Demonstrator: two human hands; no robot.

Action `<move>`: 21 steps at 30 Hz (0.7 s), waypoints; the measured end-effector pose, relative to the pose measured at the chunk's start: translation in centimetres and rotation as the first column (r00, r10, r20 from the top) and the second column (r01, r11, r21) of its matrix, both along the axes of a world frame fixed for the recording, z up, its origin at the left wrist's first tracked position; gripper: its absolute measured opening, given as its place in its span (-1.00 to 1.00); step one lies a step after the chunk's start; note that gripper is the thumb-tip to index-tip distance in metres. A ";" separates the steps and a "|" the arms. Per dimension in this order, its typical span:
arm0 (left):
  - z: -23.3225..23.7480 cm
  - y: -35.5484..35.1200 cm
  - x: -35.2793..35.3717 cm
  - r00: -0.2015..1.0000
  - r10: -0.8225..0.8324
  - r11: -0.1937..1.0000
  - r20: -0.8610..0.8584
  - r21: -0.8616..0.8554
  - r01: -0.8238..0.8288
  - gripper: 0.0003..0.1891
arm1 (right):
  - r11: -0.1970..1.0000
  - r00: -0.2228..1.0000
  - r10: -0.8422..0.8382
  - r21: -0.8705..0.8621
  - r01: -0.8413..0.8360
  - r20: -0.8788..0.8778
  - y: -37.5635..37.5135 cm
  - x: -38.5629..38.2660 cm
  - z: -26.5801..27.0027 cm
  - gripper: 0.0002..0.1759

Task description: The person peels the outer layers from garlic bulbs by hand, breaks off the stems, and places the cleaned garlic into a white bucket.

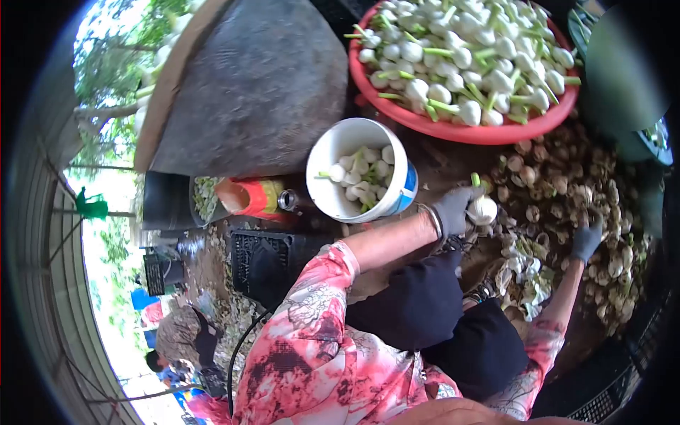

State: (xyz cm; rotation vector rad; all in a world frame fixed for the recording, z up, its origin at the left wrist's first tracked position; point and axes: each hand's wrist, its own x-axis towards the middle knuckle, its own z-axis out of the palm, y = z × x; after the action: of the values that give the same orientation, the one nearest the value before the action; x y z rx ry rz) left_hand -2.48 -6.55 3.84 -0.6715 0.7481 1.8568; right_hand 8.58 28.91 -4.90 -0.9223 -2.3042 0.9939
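Observation:
My left hand (453, 210), in a grey glove, grips a peeled white garlic bulb (483, 210) with a short green stem. My right hand (587, 239), also gloved, reaches down onto a pile of unpeeled, brownish garlic bulbs (559, 188); its fingers look stretched and apart, though the tips are partly lost among the bulbs. Left of my left hand stands a white bucket (320, 157), partly filled with peeled bulbs (360, 173). Loose garlic skins (525, 273) lie between my hands, near my knees.
A large red tub (453, 130) heaped with trimmed bulbs stands beyond the bucket. Nearby are a big dark slab-like object (258, 92), an orange-and-yellow container (249, 196) and a black crate (265, 262). Another person (185, 336) works in the background at left.

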 end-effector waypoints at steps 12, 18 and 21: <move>29.0 -9.1 -12.4 0.075 0.292 0.956 -0.954 0.289 -0.043 -0.48 | 0.901 0.964 0.166 -0.365 -0.234 -0.208 -13.5 7.8 12.6 -0.83; 15.5 3.0 2.5 -0.169 -0.262 0.903 -0.950 -0.303 0.304 -0.20 | 0.634 0.861 0.045 -0.652 -0.417 -0.507 -17.2 5.8 22.8 -0.81; 16.8 4.0 3.3 -0.105 -0.361 0.886 -0.927 -0.376 0.272 -0.14 | 0.492 0.814 -0.108 -0.742 -0.456 -0.571 -17.0 6.1 22.2 -0.55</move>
State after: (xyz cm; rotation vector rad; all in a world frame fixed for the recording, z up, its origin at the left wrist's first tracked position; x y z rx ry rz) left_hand 0.81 -2.53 20.62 1.1015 1.7192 1.5517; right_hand 14.64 11.89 17.28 -0.5375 -1.3093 2.2849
